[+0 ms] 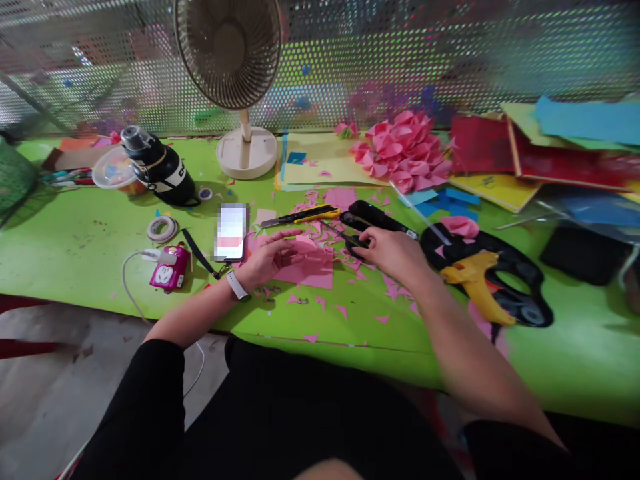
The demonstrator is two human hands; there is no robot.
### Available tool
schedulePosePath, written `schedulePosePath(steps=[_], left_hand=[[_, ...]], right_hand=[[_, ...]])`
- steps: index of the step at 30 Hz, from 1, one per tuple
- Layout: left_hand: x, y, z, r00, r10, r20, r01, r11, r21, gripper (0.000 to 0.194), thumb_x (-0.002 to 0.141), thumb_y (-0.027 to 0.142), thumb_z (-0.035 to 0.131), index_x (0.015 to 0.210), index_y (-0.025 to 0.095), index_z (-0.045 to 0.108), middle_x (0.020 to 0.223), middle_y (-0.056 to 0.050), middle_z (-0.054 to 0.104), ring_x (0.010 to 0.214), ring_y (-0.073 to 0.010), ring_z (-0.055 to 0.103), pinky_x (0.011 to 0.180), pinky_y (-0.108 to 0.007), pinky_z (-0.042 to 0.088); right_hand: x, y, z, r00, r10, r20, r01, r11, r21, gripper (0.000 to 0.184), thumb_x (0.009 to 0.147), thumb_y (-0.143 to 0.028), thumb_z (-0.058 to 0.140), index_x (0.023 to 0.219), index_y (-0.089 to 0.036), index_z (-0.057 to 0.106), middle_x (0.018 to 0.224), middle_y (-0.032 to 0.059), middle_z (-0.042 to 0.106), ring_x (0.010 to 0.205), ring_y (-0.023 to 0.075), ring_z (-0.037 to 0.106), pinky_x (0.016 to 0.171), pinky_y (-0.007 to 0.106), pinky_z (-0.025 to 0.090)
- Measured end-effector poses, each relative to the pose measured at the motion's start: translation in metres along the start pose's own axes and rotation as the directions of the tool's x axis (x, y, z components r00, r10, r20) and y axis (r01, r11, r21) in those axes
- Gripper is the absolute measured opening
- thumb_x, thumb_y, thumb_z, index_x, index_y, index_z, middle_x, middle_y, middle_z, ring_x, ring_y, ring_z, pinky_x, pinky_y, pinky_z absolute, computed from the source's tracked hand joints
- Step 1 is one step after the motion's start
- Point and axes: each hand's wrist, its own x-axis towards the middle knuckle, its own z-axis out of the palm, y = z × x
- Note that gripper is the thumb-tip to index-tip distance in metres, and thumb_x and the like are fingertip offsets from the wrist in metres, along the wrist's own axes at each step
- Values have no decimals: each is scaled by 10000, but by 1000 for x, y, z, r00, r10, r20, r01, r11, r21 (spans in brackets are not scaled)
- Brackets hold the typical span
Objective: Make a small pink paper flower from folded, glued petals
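Observation:
My left hand (pixel 270 257) rests on the green table (pixel 75 253) with its fingers curled round a small folded piece of pink paper (pixel 303 245), above a larger pink sheet (pixel 313 270). My right hand (pixel 393 250) reaches across with its fingers on the black handles of a pair of scissors (pixel 356 243), whose blades point left over the pink scraps. A yellow utility knife (pixel 303 216) lies just beyond both hands.
A phone (pixel 231 231), tape roll (pixel 162 228), pink charger (pixel 170 269), black bottle (pixel 160 167) and fan (pixel 240 80) stand to the left. A yellow glue gun (pixel 477 280) on a black stand, pink paper flowers (pixel 405 150) and coloured paper stacks (pixel 550 147) lie to the right.

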Motion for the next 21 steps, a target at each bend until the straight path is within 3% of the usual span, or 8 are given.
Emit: schedulePosePath(steps=[5,9,11,14,16,18,21], left_hand=[[4,-3,-4,1000,1,-5,-1,1000,-11,184,789,59,648,960,119,677,854,-40,748,782,-135,743,821,-264,590],[4,-8,-6,999,52,-1,-52,999,8,200,805,107,691,1003,138,684,884,-28,740,812,-128,735,870,-281,571],[1,-12,-4,990,137,42,-139,989,50,259,781,120,750,1032,155,697,892,-17,734,824,-113,725,892,-271,560],[-6,-19,2,960,246,132,-263,956,131,369,730,153,834,1075,181,707,986,-36,744,872,-120,717,900,-274,554],[-10,-22,6,944,276,180,-304,940,155,474,704,172,865,1147,202,696,1024,-50,746,921,-149,720,903,-293,557],[-13,-24,9,946,271,181,-298,943,147,559,709,189,866,1230,224,668,940,-30,745,893,-150,721,899,-304,558],[-14,-21,9,979,160,128,-171,982,85,561,750,171,826,1277,237,645,890,-8,745,858,-132,723,932,-316,555]], right_hand=[[2,7,-6,998,-21,53,14,992,127,252,754,-418,766,911,-230,703,720,12,739,655,211,663,538,291,359],[-9,-1,-13,993,-56,-105,82,961,265,248,811,-456,712,868,-215,713,748,49,735,664,220,662,564,309,426],[-21,-14,-13,989,-104,-104,142,865,481,346,859,-546,654,883,-205,709,780,68,737,655,208,667,568,315,479],[-39,-40,-7,951,-282,125,92,646,758,453,877,-628,619,970,-193,706,902,107,762,693,206,701,561,317,538],[-48,-55,1,911,-370,182,65,565,822,462,833,-622,686,990,-188,709,933,106,767,761,217,721,640,337,576],[-52,-64,8,899,-402,176,57,505,862,467,796,-622,728,960,-185,708,877,83,761,761,213,719,693,353,588],[-51,-66,14,909,-394,136,54,434,899,439,808,-610,724,946,-194,709,815,52,742,746,190,702,722,345,583]])
